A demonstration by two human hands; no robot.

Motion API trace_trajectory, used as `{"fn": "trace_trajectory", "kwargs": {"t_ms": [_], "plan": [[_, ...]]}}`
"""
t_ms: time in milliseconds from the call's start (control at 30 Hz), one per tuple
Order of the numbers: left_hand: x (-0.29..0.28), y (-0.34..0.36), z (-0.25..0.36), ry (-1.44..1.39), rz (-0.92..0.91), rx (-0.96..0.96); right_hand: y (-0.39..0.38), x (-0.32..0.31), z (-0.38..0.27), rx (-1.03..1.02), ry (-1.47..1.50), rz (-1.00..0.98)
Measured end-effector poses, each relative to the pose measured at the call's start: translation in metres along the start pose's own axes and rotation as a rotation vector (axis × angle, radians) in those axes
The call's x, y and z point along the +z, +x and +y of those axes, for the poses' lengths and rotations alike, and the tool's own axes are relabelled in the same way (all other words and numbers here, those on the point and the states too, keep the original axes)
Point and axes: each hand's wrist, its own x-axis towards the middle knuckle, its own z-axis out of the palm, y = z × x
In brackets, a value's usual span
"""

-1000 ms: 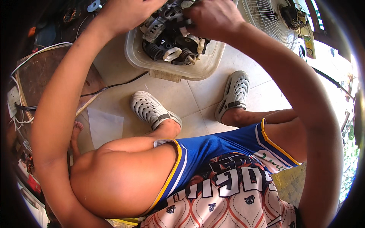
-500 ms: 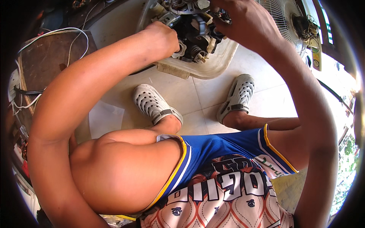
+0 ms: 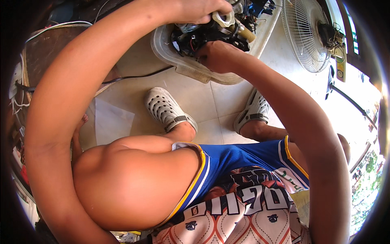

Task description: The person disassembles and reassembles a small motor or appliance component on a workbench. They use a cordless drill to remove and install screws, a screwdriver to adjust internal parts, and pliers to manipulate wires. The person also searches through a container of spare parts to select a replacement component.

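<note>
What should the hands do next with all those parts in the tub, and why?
Probably lift the pale ring-shaped part clear of the pile. The left hand already grips it at the top of the tub, while the right hand presses down among the dark tangled parts, seemingly steadying them.

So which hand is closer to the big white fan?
The right hand looks a little closer. It is reaching into the plastic tub, left of the fan. The left hand holds a part above the tub, a bit farther left.
</note>
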Motion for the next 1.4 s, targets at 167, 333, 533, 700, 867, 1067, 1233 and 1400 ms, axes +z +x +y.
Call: {"fn": "trace_trajectory", "kwargs": {"t_ms": [167, 333, 533, 700, 867, 1067, 1233, 1400], "plan": [[-0.007, 0.002, 0.004, -0.097, 0.041, -0.075, 0.019, 0.023, -0.005, 0.144, 0.004, 0.084], [-0.022, 0.007, 0.001, -0.169, 0.013, -0.094, 0.019, 0.033, -0.006, 0.196, -0.014, 0.161], [-0.029, 0.021, 0.009, -0.222, 0.073, -0.116, 0.027, 0.041, 0.003, 0.173, 0.082, 0.179], [-0.032, 0.030, 0.014, -0.260, 0.046, -0.180, 0.030, 0.033, 0.000, 0.212, 0.253, 0.126], [-0.036, 0.032, 0.020, -0.360, 0.088, -0.154, -0.012, -0.007, -0.015, 0.152, 0.156, 0.040], [-0.047, 0.014, 0.048, -0.616, 0.190, -0.312, -0.145, -0.103, -0.016, 0.107, 0.382, 0.207], [-0.095, 0.005, 0.077, -1.020, 0.155, -0.197, -0.201, -0.148, -0.027, 0.188, 0.470, 0.385], [-0.121, 0.005, 0.102, -1.158, 0.208, -0.233, -0.214, -0.157, -0.028, 0.179, 0.726, 0.408]]}}
